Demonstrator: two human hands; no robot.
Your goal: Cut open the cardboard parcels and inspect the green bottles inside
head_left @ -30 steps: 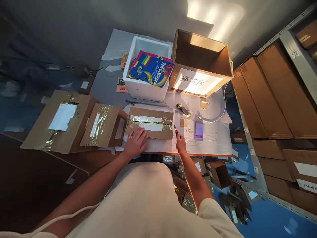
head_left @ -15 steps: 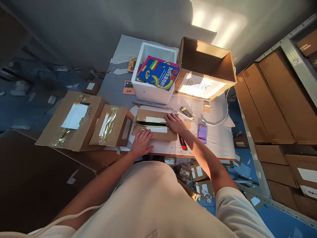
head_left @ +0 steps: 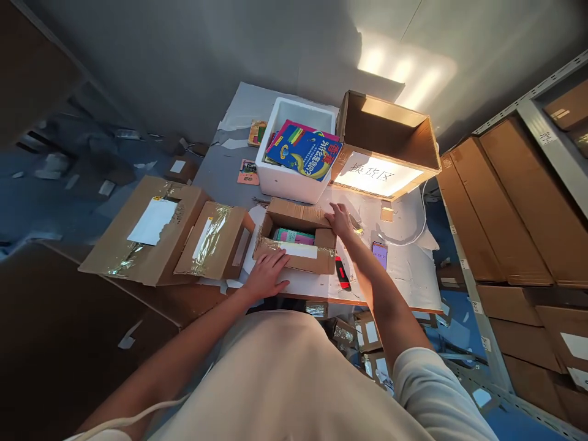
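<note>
In front of me a small cardboard box (head_left: 298, 264) lies on the table with its top flaps apart. Green and pink books or booklets (head_left: 294, 236) show inside it. My left hand (head_left: 267, 274) rests with fingers stretched over the near flap, at its left end. At the far right corner, my right hand (head_left: 339, 220) has its fingers bent around the edge of the far flap. A red and black box cutter (head_left: 342, 273) lies just right of the box. Another cutter, yellow and black, is mostly hidden behind my right hand.
Two taped cartons, one large (head_left: 147, 229) and one smaller (head_left: 214, 242), stand left. Behind are a white foam box (head_left: 291, 184) with books and an open labelled carton (head_left: 386, 168). A phone (head_left: 380, 254) lies right. Shelves (head_left: 505, 202) of cartons line the right side.
The box's top flaps have been opened, and the contents now show. My right hand has moved from the lid to the far flap's edge. My left hand stays at the near side.
</note>
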